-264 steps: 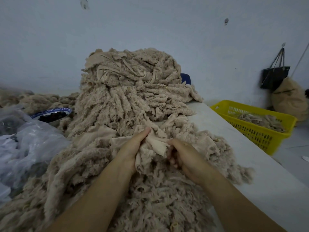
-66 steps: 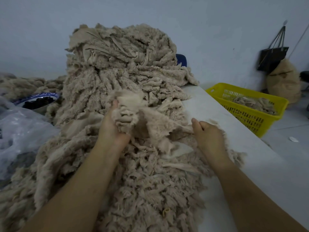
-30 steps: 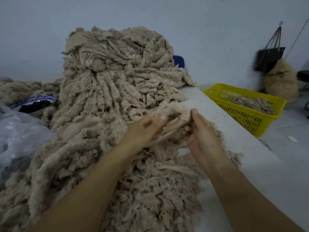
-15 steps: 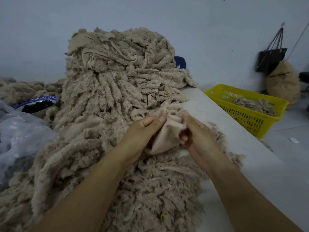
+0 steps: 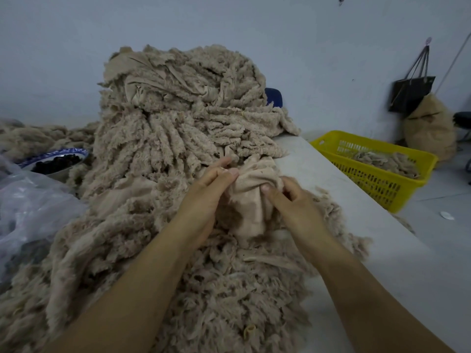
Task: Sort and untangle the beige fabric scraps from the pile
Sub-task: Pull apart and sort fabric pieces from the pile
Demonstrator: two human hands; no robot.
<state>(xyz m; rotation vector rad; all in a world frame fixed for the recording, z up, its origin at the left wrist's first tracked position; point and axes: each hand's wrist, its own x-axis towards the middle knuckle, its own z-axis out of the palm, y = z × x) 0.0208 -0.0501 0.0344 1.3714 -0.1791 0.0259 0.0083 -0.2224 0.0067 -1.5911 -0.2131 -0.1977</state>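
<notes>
At frame centre, gripped between left hand point(image 5: 204, 197) and right hand point(image 5: 293, 202): one beige fabric scrap point(image 5: 251, 197), smooth side toward camera. Pinched at top edge by left thumb and fingers; clamped at right edge by curled right fingers. Directly beneath and behind: scrap pile point(image 5: 178, 138) on white table point(image 5: 369, 250). At right of frame: yellow basket point(image 5: 377, 179).

My left hand point(image 5: 204, 197) and right hand point(image 5: 293, 202) pinch one beige scrap point(image 5: 251, 200) above the fabric pile point(image 5: 178, 138) on the counter point(image 5: 382, 250); a yellow basket point(image 5: 377, 179) of scraps sits at right.
</notes>
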